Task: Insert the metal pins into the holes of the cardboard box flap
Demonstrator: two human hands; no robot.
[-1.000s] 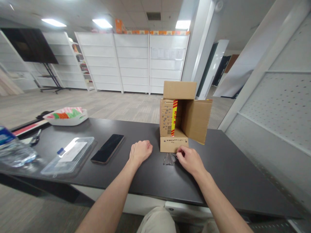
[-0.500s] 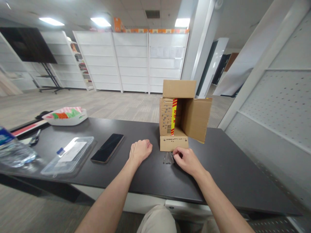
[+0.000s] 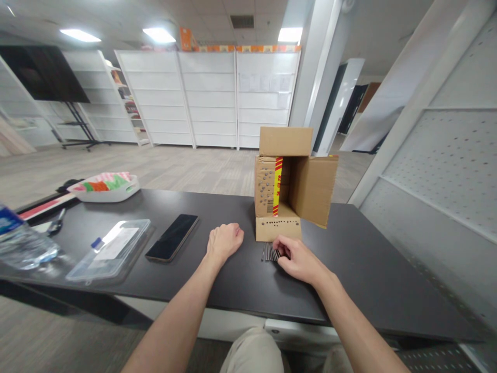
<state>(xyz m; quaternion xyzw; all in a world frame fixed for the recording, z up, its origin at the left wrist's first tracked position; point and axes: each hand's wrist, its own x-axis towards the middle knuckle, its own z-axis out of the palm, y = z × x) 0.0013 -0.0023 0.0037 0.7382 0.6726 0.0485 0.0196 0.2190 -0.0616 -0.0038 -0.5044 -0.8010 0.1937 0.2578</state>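
Note:
My left hand (image 3: 224,240) rests as a closed fist on the dark table, with nothing visible in it. To its right, several thin metal nails (image 3: 268,252) lie side by side in a row. My right hand (image 3: 297,256) is curled over the right end of that row, its thumb and forefinger at opposite ends of the nails there. Just behind stands an open cardboard box (image 3: 266,178), its front flap (image 3: 278,234) lying towards me with a line of small holes. Round grey heads dot the box's left flap, beside yellow and red tape.
Left of my fist lie a smartphone (image 3: 173,238) and a clear plastic case (image 3: 112,256). A water bottle (image 3: 25,243) is at the left edge, with a white basket (image 3: 112,194) farther back. A perforated white panel (image 3: 450,166) borders the table's right side.
My right hand has shifted slightly, its forefinger now reaching farther left over the nails, with a wider gap to the thumb. My left hand and the box have stayed put.

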